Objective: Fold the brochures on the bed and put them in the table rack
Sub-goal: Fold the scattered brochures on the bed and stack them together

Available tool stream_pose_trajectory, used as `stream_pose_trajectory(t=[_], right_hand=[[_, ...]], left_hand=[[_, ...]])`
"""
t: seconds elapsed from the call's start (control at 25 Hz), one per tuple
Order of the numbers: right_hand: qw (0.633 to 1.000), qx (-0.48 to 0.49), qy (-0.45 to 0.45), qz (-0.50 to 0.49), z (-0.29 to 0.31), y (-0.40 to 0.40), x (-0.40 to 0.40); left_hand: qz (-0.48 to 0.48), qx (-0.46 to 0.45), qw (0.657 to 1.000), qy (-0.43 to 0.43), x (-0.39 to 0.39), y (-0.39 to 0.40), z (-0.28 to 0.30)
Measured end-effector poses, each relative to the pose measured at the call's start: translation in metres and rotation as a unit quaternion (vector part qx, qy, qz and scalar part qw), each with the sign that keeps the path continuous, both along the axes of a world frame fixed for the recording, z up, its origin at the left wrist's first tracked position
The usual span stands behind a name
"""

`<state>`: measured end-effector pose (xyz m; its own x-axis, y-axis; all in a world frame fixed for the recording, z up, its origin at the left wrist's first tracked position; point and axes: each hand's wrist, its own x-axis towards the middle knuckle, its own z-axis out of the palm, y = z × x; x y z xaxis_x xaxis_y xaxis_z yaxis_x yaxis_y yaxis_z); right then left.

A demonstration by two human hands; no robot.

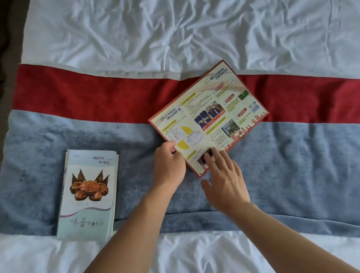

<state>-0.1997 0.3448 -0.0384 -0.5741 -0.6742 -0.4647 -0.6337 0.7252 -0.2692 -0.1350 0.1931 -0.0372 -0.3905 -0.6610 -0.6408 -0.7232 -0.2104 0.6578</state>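
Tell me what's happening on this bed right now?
A person is working on an unfolded red-bordered brochure lying open across the bed runner. The left hand pinches its near-left edge, while the right hand presses fingers on the near corner. A stack of crab-cover brochures lies to the left. No rack is in view.

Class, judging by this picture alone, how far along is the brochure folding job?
Done: a folded stack with a crab cover lies on the blue throw. In hand: the left hand pinches the edge of an open brochure while the right hand presses its near corner. Left: folding it and racking everything; no rack is in view.
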Motion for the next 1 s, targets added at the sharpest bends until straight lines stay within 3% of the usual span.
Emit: stream_pose_trajectory(t=[0.16, 0.4, 0.52, 0.6, 0.72, 0.84, 1.0], right_hand=[[0.999, -0.042, 0.016, -0.008, -0.001, 0.000, -0.003], [0.996, -0.074, 0.049, -0.020, 0.005, -0.008, -0.013], [0.985, -0.155, 0.078, -0.024, 0.007, -0.015, -0.017], [0.982, -0.172, 0.046, -0.069, 0.011, -0.024, -0.015], [0.948, -0.185, -0.083, -0.244, 0.019, -0.036, -0.012], [0.900, -0.199, -0.129, -0.366, 0.024, -0.036, -0.012], [0.852, -0.173, -0.152, -0.470, 0.025, -0.024, -0.021]], left_hand=[[0.037, -0.001, 0.999, 0.001, -0.004, 0.000, 0.002], [0.083, -0.129, 0.988, 0.027, 0.010, -0.008, 0.017], [0.062, -0.181, 0.979, 0.074, 0.016, -0.005, 0.024], [0.075, -0.192, 0.975, 0.081, 0.016, -0.002, 0.026], [0.168, -0.118, 0.977, 0.057, 0.010, 0.000, 0.025], [0.188, -0.013, 0.982, 0.013, 0.006, 0.002, 0.017], [0.181, 0.127, 0.975, 0.029, -0.005, 0.014, 0.009]])
